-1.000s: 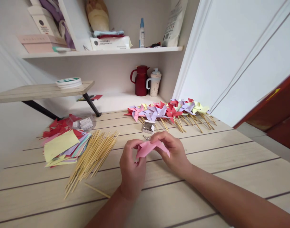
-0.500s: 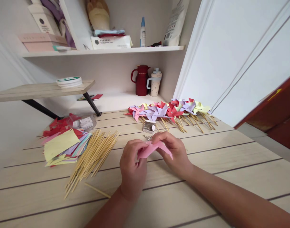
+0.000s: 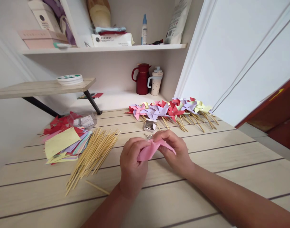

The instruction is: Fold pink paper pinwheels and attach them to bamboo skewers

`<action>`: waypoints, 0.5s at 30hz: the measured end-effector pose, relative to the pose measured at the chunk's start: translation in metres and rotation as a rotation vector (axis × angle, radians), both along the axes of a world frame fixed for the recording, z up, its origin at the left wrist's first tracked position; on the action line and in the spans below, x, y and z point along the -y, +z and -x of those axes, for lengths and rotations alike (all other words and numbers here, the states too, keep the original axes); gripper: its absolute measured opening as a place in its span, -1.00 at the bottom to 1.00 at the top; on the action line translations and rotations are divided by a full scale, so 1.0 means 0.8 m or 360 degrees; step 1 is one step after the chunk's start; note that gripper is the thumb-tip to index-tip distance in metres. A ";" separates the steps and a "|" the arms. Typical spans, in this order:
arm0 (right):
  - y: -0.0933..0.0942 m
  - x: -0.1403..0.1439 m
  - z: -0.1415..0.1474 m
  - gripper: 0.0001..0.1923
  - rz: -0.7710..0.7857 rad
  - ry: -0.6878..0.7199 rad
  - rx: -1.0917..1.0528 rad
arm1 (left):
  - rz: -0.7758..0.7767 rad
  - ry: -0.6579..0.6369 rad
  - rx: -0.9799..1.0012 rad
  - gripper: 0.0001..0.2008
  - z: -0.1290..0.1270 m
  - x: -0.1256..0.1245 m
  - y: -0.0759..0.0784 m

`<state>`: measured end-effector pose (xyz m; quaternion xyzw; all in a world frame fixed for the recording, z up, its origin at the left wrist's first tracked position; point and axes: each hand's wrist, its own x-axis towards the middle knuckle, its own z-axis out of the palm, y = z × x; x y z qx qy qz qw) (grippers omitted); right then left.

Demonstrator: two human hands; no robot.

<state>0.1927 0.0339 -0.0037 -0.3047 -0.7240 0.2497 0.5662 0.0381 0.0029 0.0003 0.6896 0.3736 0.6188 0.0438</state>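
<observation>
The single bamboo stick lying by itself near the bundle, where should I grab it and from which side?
Pinch the single bamboo stick near its middle, coming straight down from above. It lies flat on the table, apart from the bundle of sticks, with bare wood on both sides, so fingers likely fit around its thin shaft.

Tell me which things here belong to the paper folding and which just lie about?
In use: pink paper held by left hand and right hand; sticks; paper stack; pins; pinwheels.
Lying about: jug; cup; shelf clutter.
</observation>
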 end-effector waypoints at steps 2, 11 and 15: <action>0.000 0.000 0.001 -0.94 -0.0025 -0.0010 0.0030 | -0.0001 -0.0010 0.0033 -0.76 -0.001 0.000 -0.001; 0.002 -0.001 0.001 -0.95 -0.0085 -0.0019 0.0149 | 0.0017 -0.0019 0.0020 -0.80 -0.001 -0.002 -0.004; -0.001 -0.001 0.001 -0.95 -0.0080 -0.0012 0.0126 | 0.0028 -0.0026 0.0012 -0.82 -0.001 -0.002 -0.006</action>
